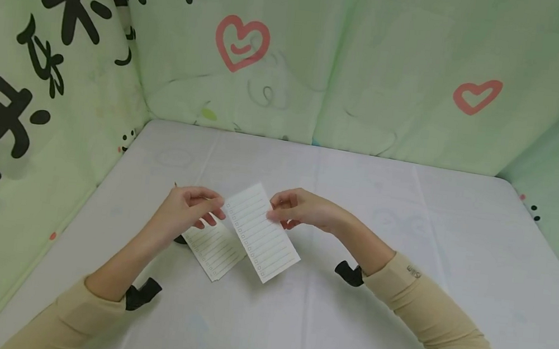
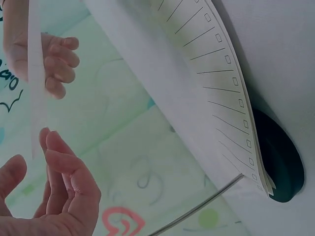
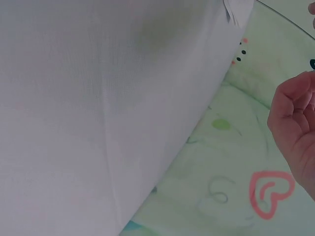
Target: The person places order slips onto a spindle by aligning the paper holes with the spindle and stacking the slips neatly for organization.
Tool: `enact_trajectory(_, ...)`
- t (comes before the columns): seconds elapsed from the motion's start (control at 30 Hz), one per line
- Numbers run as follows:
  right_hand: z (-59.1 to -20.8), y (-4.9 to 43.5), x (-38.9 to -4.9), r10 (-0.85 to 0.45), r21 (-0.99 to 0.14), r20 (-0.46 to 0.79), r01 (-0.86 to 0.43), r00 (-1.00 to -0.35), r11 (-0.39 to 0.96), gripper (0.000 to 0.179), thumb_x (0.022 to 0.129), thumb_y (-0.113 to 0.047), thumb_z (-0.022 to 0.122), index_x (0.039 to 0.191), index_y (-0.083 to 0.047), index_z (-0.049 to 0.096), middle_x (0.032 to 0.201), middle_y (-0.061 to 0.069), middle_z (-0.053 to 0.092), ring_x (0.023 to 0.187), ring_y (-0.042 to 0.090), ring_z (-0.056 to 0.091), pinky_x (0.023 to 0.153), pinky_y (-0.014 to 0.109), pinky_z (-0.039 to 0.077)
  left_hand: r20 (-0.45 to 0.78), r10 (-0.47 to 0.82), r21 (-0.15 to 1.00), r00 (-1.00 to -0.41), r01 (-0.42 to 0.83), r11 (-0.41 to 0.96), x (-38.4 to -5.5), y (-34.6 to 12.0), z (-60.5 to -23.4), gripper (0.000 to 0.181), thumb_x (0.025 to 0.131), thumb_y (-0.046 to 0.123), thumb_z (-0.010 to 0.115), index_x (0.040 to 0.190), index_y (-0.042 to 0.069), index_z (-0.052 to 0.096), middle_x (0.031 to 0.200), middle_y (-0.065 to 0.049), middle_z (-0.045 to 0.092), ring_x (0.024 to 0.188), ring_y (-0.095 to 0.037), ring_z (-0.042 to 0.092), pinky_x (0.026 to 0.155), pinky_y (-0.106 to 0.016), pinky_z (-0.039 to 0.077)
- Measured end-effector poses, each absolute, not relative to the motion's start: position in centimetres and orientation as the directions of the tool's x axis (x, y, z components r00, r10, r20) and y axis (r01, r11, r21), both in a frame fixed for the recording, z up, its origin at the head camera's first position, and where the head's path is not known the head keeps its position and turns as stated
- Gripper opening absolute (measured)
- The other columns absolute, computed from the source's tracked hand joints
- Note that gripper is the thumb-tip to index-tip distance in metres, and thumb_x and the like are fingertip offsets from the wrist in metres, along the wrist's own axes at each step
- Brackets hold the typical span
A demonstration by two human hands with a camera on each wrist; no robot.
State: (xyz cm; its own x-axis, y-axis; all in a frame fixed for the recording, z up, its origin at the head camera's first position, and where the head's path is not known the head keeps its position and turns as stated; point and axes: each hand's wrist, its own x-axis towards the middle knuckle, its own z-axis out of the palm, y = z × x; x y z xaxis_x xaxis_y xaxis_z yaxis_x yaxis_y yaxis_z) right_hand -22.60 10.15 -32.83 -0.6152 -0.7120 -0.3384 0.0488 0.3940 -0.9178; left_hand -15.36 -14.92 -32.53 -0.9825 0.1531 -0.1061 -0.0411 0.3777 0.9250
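My right hand point(image 1: 303, 209) pinches a white lined sheet point(image 1: 261, 234) with small checkboxes by its right edge, holding it tilted above the table. Close to the sheet's upper left corner is my left hand point(image 1: 194, 205); in the left wrist view its thumb and fingers stand apart around the corner without closing on it. Below the left hand leans a stack of similar lined sheets point(image 2: 221, 83), against a dark rounded base point(image 2: 280, 157). A thin metal rod point(image 2: 197, 200) rises beside the stack. The right wrist view shows my right hand point(image 3: 295, 123) only partly.
A white cloth covers the table point(image 1: 382, 207). Pale green curtains point(image 1: 371, 65) with hearts and black writing enclose it at the back and sides. Black wrist mounts point(image 1: 143, 294) hang under both forearms, close to the tabletop.
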Motion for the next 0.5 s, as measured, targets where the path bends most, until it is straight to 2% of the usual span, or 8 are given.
enact_trajectory(0.17,-33.2,9.7,-22.2,-0.728,-0.911,-0.353,0.039,-0.588,0.411,0.008,0.087,-0.011,0.060,0.090,-0.004,0.058,0.078,-0.001,0.062,0.069,0.017,0.048,0.067,0.029,0.040,-0.119,0.187,0.915,-0.975,-0.035,0.402,-15.3,-14.7,-32.9,0.027,0.088,0.023,0.061,0.101,0.000,0.064,0.083,-0.013,0.068,0.077,-0.032,0.062,0.065,-0.034,0.048)
enact_trajectory(0.3,-33.5,9.3,-22.0,-0.725,-0.902,-0.370,0.037,-0.581,0.430,0.010,0.087,-0.011,0.060,0.093,-0.004,0.059,0.079,0.000,0.063,0.070,0.020,0.048,0.066,0.028,0.039,-0.129,0.189,0.909,-0.973,-0.040,0.415,-15.4,-14.6,-33.3,0.025,0.086,0.021,0.063,0.098,-0.002,0.065,0.080,-0.016,0.068,0.075,-0.031,0.063,0.063,-0.035,0.048)
enact_trajectory(0.5,-33.7,9.0,-21.9,-0.724,-0.896,-0.374,0.024,-0.580,0.444,0.010,0.087,-0.010,0.060,0.094,-0.003,0.059,0.079,0.000,0.063,0.068,0.018,0.048,0.065,0.028,0.039,-0.157,0.172,0.896,-0.973,-0.068,0.439,-15.3,-14.7,-33.7,0.022,0.085,0.017,0.064,0.095,-0.003,0.065,0.076,-0.012,0.068,0.073,-0.030,0.063,0.062,-0.035,0.049)
